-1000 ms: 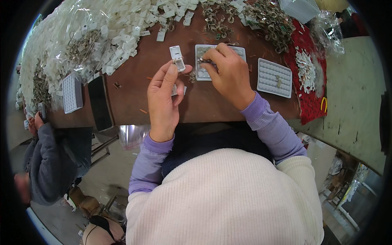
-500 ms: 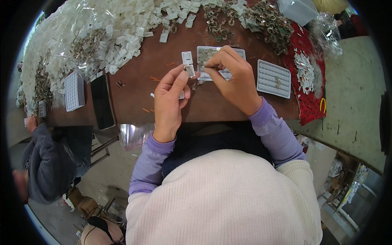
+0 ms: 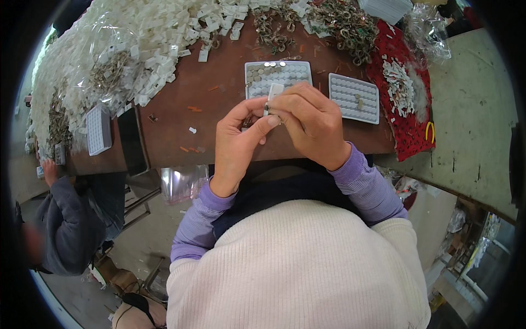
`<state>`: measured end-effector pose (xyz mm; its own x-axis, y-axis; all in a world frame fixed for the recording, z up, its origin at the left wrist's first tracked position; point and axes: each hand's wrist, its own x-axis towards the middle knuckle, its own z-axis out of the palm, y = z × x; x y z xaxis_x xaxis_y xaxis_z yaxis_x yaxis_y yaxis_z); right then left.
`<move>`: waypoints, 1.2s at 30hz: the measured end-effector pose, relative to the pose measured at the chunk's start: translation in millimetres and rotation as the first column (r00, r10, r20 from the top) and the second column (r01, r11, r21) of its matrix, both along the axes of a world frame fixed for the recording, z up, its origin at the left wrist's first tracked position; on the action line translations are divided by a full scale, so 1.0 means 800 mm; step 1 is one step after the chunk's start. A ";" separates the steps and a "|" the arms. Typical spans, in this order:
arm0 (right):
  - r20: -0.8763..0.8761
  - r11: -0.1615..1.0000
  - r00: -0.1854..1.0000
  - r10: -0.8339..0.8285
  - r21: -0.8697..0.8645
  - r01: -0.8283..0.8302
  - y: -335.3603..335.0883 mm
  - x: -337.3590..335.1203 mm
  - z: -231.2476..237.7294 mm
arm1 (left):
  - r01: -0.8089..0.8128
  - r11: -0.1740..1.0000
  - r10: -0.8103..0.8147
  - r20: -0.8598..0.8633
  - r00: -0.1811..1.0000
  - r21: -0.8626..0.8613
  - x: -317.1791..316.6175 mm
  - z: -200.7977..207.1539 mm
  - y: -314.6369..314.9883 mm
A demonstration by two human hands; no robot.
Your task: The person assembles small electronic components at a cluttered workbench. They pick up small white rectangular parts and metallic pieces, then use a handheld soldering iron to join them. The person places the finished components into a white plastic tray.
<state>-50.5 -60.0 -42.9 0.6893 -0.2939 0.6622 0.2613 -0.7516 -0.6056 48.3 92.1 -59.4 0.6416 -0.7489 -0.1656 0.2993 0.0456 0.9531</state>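
My left hand [image 3: 241, 140] is closed around a small white plastic battery case [image 3: 275, 90], and dark bits of metal or wire show under its curled fingers. My right hand [image 3: 311, 123] meets it, thumb and fingertips pinching the case's near part. The fingers cover most of the case; its white lid sticks up between them. Whether a button cell is inside is hidden. Just beyond my hands lies a pale compartment tray [image 3: 298, 71], with round silver button cells [image 3: 262, 72] grouped on its left side.
A second pale tray [image 3: 342, 88] holds a few cells. White cases [image 3: 164, 33] are heaped far left, wire bundles [image 3: 350, 27] at the back. Small white parts [image 3: 399, 88] lie on red cloth [image 3: 413, 141] near yellow tweezers [image 3: 430, 132]. A dark phone-like slab [image 3: 131, 140] and another person's hand [image 3: 49, 171] are left.
My right hand has come from the tray to the case in my left hand and now grips it too. The case, open with lid raised before, is mostly covered. The view has shifted slightly.
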 end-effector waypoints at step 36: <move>0.012 0.924 0.950 -0.313 0.237 0.301 -0.045 -0.132 -0.022 | 0.415 0.910 -0.415 -0.034 0.909 0.015 -0.066 0.004 -0.094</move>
